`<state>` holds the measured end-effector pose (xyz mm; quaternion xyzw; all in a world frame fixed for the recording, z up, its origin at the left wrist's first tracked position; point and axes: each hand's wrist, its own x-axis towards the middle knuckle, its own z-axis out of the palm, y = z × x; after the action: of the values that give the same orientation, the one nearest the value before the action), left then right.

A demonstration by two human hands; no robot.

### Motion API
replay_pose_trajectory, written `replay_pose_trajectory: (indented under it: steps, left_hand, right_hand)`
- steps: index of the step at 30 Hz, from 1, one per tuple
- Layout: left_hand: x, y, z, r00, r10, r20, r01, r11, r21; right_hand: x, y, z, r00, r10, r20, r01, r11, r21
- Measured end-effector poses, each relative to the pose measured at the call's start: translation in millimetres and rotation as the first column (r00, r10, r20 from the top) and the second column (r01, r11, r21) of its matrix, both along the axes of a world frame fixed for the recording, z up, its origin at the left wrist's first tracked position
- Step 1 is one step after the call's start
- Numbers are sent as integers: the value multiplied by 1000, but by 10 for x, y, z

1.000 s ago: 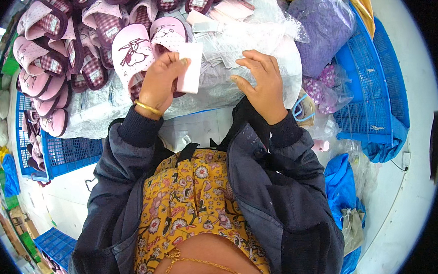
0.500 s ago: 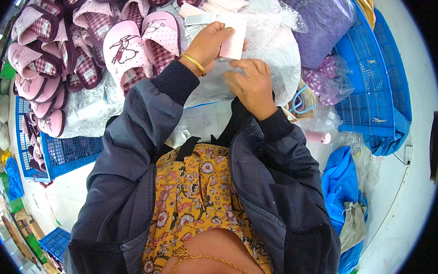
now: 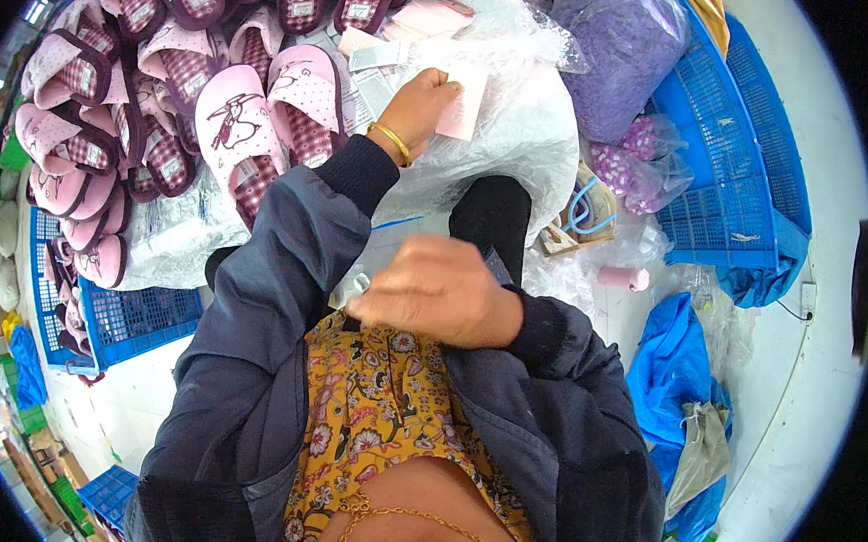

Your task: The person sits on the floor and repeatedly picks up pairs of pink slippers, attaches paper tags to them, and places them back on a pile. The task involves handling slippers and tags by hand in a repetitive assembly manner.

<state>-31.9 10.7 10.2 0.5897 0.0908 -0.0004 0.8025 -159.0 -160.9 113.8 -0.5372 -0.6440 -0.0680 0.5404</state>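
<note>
Fingers of your left hand [image 3: 424,111] pinch an unplaced pink card [image 3: 460,120]; right hand [image 3: 438,293] blurred, grip unclear; many left-side slippers [image 3: 190,63] already labelled.

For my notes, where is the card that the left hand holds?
In the head view, the card is at upper centre, in the left hand, over white plastic, right of the nearest pink slippers.

Slippers [image 3: 188,72] lie left of the card [image 3: 460,114], a crate [image 3: 717,164] right
</note>
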Motion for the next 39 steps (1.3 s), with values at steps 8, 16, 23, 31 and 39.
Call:
replay_pose_trajectory:
  steps: [8,16,23,31,39]
  left_hand:
    - [-788,-42,585,989,-25,149,-33,928,371]
    - [-1046,-60,647,1000,-7,17,2,958,285]
    - [-1017,-145,573,978,165,127,-94,893,-440]
    - [-1000,-178,499,981,139,132,-69,897,-436]
    - [-1010,-274,517,983,141,116,-77,896,-437]
  right_hand:
    - [605,-308,-159,446,-413,-794,337,899,-278]
    - [597,-204,-266,287,-296,-911,241,943,-230]
    - [430,-170,-366,203,-308,-929,163,947,-278]
    - [431,-184,-460,162,-255,-953,106,965,-240]
    - [443,-216,-528,116,-247,-962,102,966,-236]
